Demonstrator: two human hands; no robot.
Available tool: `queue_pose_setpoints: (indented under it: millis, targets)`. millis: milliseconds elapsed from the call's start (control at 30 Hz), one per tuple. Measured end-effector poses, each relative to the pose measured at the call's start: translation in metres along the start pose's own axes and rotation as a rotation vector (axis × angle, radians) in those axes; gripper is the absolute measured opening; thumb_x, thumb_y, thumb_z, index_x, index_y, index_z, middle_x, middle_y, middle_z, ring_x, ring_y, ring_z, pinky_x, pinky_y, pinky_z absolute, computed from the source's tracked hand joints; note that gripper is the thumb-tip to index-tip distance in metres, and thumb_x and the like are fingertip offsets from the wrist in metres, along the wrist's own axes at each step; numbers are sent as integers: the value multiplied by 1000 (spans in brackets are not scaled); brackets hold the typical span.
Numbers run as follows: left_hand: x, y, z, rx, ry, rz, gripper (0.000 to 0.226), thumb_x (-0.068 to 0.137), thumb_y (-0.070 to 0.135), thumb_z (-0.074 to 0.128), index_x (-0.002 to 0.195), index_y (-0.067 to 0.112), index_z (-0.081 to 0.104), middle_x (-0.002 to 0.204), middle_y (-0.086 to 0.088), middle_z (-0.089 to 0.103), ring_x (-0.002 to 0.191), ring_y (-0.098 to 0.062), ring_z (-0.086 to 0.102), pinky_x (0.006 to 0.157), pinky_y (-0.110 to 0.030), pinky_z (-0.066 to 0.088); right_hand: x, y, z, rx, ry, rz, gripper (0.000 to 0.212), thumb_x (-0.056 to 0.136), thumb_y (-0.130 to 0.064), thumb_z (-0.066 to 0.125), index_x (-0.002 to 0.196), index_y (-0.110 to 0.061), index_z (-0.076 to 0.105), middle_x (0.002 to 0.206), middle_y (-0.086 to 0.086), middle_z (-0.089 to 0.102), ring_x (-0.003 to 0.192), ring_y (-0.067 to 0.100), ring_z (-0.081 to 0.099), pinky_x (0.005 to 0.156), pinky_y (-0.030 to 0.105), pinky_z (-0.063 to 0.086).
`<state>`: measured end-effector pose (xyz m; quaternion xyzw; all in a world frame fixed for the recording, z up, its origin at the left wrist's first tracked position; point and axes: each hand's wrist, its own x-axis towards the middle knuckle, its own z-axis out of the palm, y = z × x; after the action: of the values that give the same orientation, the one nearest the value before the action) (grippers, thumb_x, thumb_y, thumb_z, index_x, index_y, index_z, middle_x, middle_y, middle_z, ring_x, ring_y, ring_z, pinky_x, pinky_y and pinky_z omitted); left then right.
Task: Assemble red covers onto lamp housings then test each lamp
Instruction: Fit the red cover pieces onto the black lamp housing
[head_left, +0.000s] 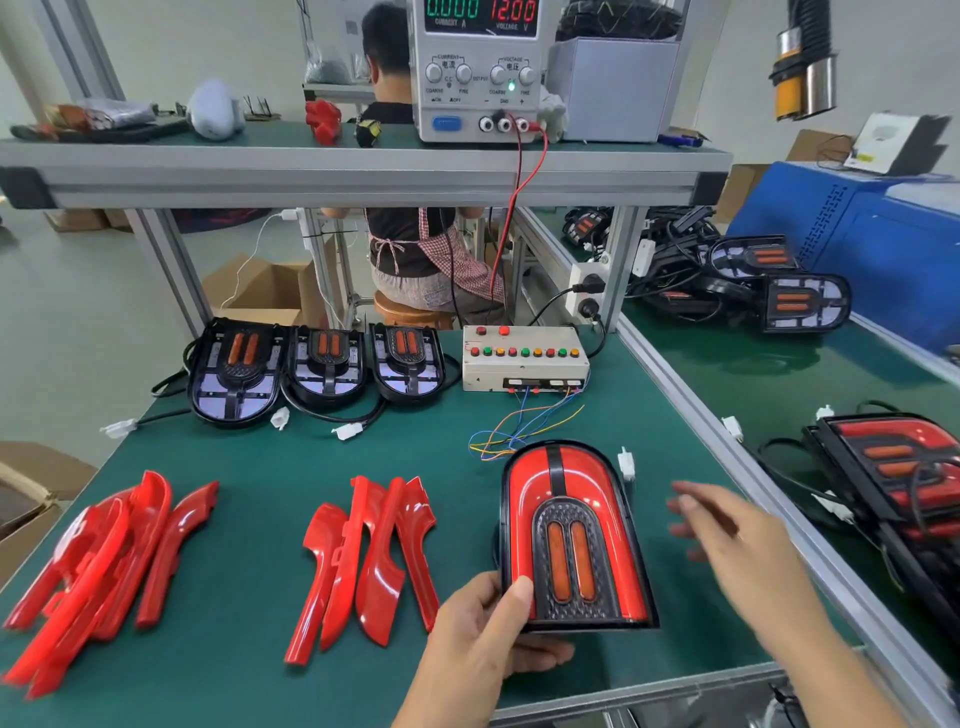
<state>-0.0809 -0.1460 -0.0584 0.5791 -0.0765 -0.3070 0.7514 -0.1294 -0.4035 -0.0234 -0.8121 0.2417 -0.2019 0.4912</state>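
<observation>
My left hand (485, 631) grips the bottom left corner of an assembled lamp (571, 535), thumb on its face. Red covers sit on both sides of its black centre with two orange reflectors. My right hand (737, 540) hovers to the lamp's right, blurred, fingers spread and holding nothing. The lamp's white connector (627, 462) hangs near its top right. Two piles of loose red covers (374, 561) (98, 566) lie on the green mat. Three bare lamp housings (236, 371) (324, 364) (409, 361) stand in a row behind them. The test box (524, 358) with coloured buttons sits at the back.
A power supply (478, 67) reading 12.00 V stands on the upper shelf, with red and black leads running down. Finished red lamps (898, 467) lie on the right bench, and more housings (779, 280) are piled farther back. A person sits behind the bench. Cardboard boxes stand at the left.
</observation>
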Motion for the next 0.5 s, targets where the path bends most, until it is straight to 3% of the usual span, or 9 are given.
queue_pose_setpoints:
  millis: [167, 267, 333, 400, 500]
  targets:
    - [0, 0, 17, 91, -47, -90, 30, 103, 28, 54, 116, 1, 58, 96, -14, 78, 88, -35, 76, 71, -30, 60, 2, 25, 8, -182, -9, 63, 23, 99, -19, 62, 120, -26, 68, 85, -10, 75, 68, 1, 72, 56, 22, 58]
    - [-2, 1, 25, 129, -19, -109, 29, 104, 27, 54, 115, 0, 58, 94, -11, 79, 86, -32, 77, 75, -34, 62, 31, 15, 18, -415, -43, 0, 27, 99, -33, 61, 122, -21, 69, 99, -10, 74, 70, -2, 69, 73, 23, 56]
    - [-3, 3, 28, 141, 6, -118, 28, 104, 26, 54, 116, 1, 59, 94, -9, 79, 85, -32, 77, 81, -39, 63, 56, 6, 28, -566, -75, -29, 37, 98, -47, 60, 118, -17, 70, 105, -3, 75, 88, 11, 69, 83, 30, 54]
    - [-5, 6, 30, 154, 21, -132, 26, 103, 26, 54, 115, 3, 60, 93, -8, 79, 85, -31, 77, 83, -41, 62, 77, -1, 40, -735, -127, -2, 44, 96, -61, 57, 106, -19, 68, 97, 0, 72, 88, 22, 68, 77, 34, 55]
    - [-8, 10, 30, 222, 26, -155, 28, 102, 31, 57, 113, 6, 61, 91, -6, 79, 84, -28, 77, 79, -37, 62, 95, 2, 54, -909, -153, 21, 39, 99, -54, 56, 100, -16, 59, 96, 3, 68, 85, 28, 64, 68, 34, 48]
